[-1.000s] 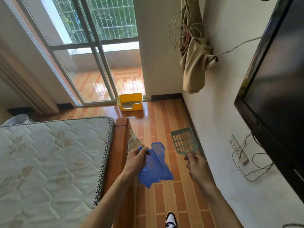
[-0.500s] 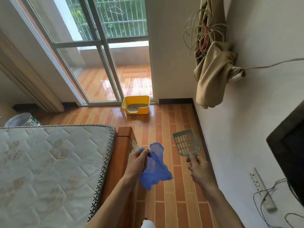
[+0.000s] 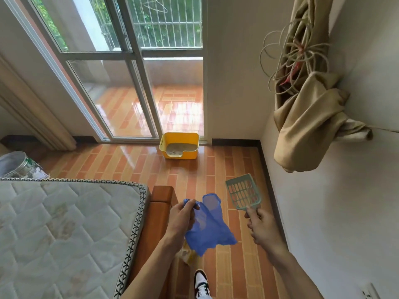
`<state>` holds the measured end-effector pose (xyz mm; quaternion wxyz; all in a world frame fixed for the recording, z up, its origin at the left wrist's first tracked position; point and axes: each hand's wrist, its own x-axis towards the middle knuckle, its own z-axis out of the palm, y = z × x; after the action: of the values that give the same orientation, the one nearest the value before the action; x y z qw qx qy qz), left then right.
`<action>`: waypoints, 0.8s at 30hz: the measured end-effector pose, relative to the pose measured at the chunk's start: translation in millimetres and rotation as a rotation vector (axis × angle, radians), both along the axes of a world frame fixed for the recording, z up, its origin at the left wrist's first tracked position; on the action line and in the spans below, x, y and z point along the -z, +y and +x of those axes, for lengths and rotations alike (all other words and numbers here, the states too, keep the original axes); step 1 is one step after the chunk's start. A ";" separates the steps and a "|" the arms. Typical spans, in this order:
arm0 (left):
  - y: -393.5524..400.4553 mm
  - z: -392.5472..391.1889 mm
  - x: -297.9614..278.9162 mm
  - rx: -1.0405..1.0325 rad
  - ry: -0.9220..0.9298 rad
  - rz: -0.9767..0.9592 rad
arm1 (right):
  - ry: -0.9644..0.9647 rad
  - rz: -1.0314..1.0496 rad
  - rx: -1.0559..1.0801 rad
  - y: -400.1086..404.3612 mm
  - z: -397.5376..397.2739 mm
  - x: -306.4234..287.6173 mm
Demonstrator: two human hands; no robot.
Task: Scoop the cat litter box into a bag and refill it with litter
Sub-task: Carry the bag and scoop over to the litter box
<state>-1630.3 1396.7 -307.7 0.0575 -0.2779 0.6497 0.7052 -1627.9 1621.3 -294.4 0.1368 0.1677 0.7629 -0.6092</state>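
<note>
Our left hand (image 3: 181,216) pinches the gathered top of a thin blue plastic bag (image 3: 208,227), which hangs loose below our fingers and drapes out to the right. Our right hand (image 3: 262,226) grips the handle of a pale green slotted litter scoop (image 3: 243,192), its blade pointing up and away from us. Both are held out over the orange-brown tiled floor (image 3: 133,160), with the bag and the scoop near each other but apart.

Well ahead of us, a yellow litter box (image 3: 179,145) sits on the floor against the sliding glass door (image 3: 121,83), its low entry lip facing us and grey litter inside; a few clumps may lie in it, though it is too far to be sure. To our left we see a quilted mattress (image 3: 64,229) on a wooden bed frame (image 3: 155,221). On the right wall hangs a bundled beige cloth (image 3: 306,130) with coiled cable (image 3: 291,59) above it. One sneaker (image 3: 201,284) shows below.
</note>
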 end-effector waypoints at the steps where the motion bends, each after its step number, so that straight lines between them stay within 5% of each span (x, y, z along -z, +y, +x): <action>1: -4.0 -13.2 0.6 -0.005 -0.005 0.015 | -0.004 0.006 -0.001 -4.8 -14.0 -1.6; 24: -35.6 -288.6 28.9 -0.093 -0.033 0.102 | -0.039 -0.037 -0.048 -55.9 -308.1 28.4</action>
<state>-1919.0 1361.1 -336.6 0.0498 -0.3160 0.5982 0.7348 -1935.9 1565.4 -322.8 0.1695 0.1587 0.7524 -0.6165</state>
